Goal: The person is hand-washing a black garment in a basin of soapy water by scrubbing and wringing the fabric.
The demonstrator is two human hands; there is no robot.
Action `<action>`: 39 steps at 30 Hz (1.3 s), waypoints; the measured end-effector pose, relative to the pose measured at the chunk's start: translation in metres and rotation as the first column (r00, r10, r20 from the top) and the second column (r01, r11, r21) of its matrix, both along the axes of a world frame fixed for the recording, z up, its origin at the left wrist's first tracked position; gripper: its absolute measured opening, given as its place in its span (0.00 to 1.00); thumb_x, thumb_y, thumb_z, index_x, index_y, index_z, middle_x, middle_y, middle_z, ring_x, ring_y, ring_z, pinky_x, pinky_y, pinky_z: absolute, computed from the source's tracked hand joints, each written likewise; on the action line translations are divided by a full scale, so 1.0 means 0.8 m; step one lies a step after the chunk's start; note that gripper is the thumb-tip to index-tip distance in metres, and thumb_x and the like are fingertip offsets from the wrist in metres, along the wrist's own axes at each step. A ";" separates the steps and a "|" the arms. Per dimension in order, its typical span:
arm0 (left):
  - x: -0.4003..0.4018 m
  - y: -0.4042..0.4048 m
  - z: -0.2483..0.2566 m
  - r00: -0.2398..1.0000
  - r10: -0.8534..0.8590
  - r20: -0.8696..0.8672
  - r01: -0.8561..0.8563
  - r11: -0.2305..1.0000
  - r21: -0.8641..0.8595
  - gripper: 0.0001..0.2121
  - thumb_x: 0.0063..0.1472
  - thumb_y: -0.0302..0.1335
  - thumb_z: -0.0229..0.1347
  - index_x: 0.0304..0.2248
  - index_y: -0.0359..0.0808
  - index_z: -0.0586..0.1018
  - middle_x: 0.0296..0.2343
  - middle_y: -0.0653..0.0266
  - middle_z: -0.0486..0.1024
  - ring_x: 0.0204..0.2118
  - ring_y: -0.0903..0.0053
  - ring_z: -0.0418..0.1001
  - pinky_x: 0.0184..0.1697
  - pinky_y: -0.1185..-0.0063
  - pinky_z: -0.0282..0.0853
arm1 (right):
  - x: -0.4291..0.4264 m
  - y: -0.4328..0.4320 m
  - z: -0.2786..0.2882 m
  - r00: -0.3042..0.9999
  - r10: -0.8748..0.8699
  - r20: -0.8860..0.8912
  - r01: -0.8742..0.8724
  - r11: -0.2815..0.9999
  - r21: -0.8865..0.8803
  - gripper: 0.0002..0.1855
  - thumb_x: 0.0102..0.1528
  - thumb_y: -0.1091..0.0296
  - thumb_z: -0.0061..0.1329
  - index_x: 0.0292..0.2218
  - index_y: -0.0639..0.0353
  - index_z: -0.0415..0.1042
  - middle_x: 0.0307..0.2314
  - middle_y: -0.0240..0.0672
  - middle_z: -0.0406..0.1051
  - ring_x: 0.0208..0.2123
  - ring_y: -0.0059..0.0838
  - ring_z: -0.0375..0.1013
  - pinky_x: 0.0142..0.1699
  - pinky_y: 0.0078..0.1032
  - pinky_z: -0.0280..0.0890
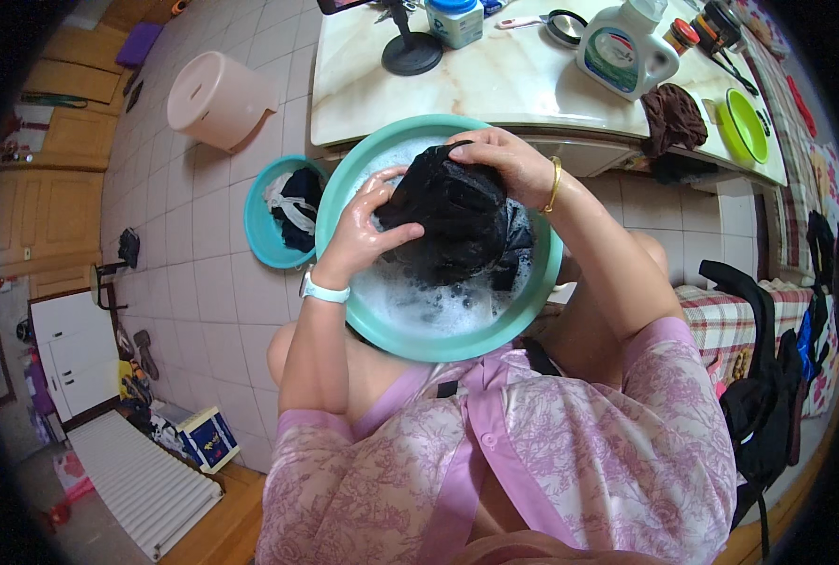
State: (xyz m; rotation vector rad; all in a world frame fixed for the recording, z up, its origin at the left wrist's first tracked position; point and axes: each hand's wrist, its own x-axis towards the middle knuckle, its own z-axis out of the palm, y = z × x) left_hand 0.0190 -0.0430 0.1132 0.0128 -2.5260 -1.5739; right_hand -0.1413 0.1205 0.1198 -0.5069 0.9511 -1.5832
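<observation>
A wet black garment (454, 219) is bunched over the soapy water of a mint-green basin (446, 346), its lower folds lying in the white suds (419, 304). My right hand (507, 159) pinches the garment's upper edge between thumb and fingers. On the other side, my left hand (366, 233) holds the cloth with its thumb across the front; the fingertips are partly hidden by fabric. Both hands look wet. The basin sits in front of my lap, close to the marble-patterned table.
A smaller turquoise basin (255, 229) with black and white clothes stands on the tiled floor at left, near a pink plastic stool (211, 102). The table (511, 85) bears a detergent jug (620, 53), a black stand (412, 53), a brown cloth (673, 120) and a lime-green bowl (742, 127).
</observation>
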 end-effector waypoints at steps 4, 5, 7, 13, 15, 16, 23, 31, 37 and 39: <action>0.005 0.016 -0.004 0.994 0.044 0.104 -0.067 0.969 0.236 0.18 0.46 0.25 0.59 0.38 0.28 0.69 0.34 0.63 0.70 0.39 0.80 0.65 0.45 0.82 0.59 | 0.001 0.004 0.001 0.995 0.054 -0.084 -0.043 0.992 0.122 0.14 0.51 0.60 0.45 0.26 0.63 0.71 0.21 0.28 0.70 0.21 0.14 0.66 0.28 0.13 0.62; 0.005 0.018 -0.009 0.990 0.087 0.110 -0.113 0.960 0.255 0.17 0.47 0.23 0.58 0.38 0.29 0.69 0.33 0.63 0.69 0.38 0.80 0.65 0.44 0.83 0.59 | 0.006 0.002 -0.002 0.986 0.061 -0.157 -0.045 0.994 0.100 0.17 0.52 0.56 0.45 0.23 0.62 0.71 0.18 0.26 0.69 0.18 0.12 0.63 0.25 0.13 0.59; 0.007 0.020 -0.021 0.977 0.172 0.126 -0.202 0.935 0.291 0.15 0.49 0.21 0.55 0.38 0.29 0.67 0.32 0.64 0.69 0.37 0.81 0.65 0.42 0.83 0.60 | 0.008 -0.003 -0.009 0.954 0.135 -0.268 -0.085 0.978 0.191 0.18 0.52 0.55 0.44 0.23 0.62 0.71 0.17 0.25 0.67 0.17 0.11 0.61 0.23 0.13 0.57; -0.009 -0.002 -0.020 0.937 0.350 -0.006 -0.348 0.933 0.096 0.11 0.53 0.19 0.49 0.38 0.30 0.66 0.31 0.62 0.70 0.33 0.80 0.68 0.36 0.83 0.63 | -0.025 -0.013 -0.070 0.746 0.072 -0.662 0.148 0.951 0.270 0.16 0.47 0.59 0.50 0.33 0.63 0.70 0.19 0.34 0.68 0.22 0.20 0.65 0.29 0.20 0.61; -0.009 -0.011 -0.025 0.920 0.373 0.117 -0.367 0.928 -0.070 0.11 0.53 0.25 0.50 0.36 0.30 0.68 0.29 0.55 0.72 0.31 0.69 0.71 0.35 0.79 0.64 | -0.030 -0.014 -0.068 0.562 0.125 -0.818 0.257 0.913 0.316 0.14 0.47 0.61 0.49 0.33 0.60 0.70 0.21 0.41 0.70 0.25 0.31 0.69 0.32 0.25 0.63; -0.010 -0.011 -0.029 0.909 0.378 0.176 -0.345 0.919 -0.193 0.11 0.54 0.27 0.50 0.35 0.30 0.69 0.29 0.53 0.72 0.31 0.66 0.71 0.35 0.77 0.64 | -0.028 -0.015 -0.075 0.481 0.119 -0.869 0.302 0.908 0.292 0.13 0.47 0.62 0.48 0.33 0.59 0.70 0.22 0.42 0.70 0.26 0.35 0.69 0.33 0.27 0.63; -0.009 0.013 -0.119 0.905 0.417 0.086 -0.284 0.741 -0.608 0.12 0.54 0.35 0.48 0.29 0.34 0.73 0.25 0.51 0.69 0.29 0.56 0.68 0.31 0.65 0.63 | 0.021 -0.035 -0.108 0.033 0.411 -0.911 0.418 0.822 0.386 0.12 0.48 0.58 0.45 0.33 0.54 0.70 0.24 0.43 0.71 0.30 0.42 0.70 0.35 0.36 0.64; -0.018 0.018 -0.143 0.854 0.468 0.230 -0.225 0.728 -0.648 0.11 0.55 0.34 0.46 0.26 0.34 0.72 0.26 0.51 0.69 0.30 0.54 0.67 0.32 0.65 0.63 | 0.024 -0.045 -0.176 0.015 0.526 -0.850 0.483 0.741 0.467 0.10 0.49 0.61 0.41 0.31 0.54 0.71 0.26 0.44 0.71 0.29 0.43 0.71 0.35 0.35 0.65; -0.031 0.013 -0.151 0.745 0.510 0.430 -0.664 0.504 0.553 0.15 0.59 0.37 0.43 0.28 0.32 0.70 0.25 0.64 0.69 0.29 0.74 0.65 0.35 0.78 0.60 | 0.079 -0.058 -0.099 0.097 -0.083 -0.992 0.394 0.918 -0.039 0.09 0.48 0.62 0.45 0.23 0.57 0.69 0.19 0.41 0.69 0.22 0.40 0.70 0.28 0.33 0.65; -0.029 0.013 -0.143 0.766 0.300 0.568 -0.618 0.102 0.780 0.14 0.59 0.39 0.43 0.28 0.36 0.70 0.26 0.64 0.69 0.30 0.75 0.65 0.37 0.79 0.60 | 0.103 -0.058 -0.087 0.057 -0.232 -0.971 0.300 0.932 -0.205 0.08 0.47 0.63 0.45 0.22 0.56 0.68 0.17 0.39 0.68 0.20 0.39 0.69 0.26 0.32 0.65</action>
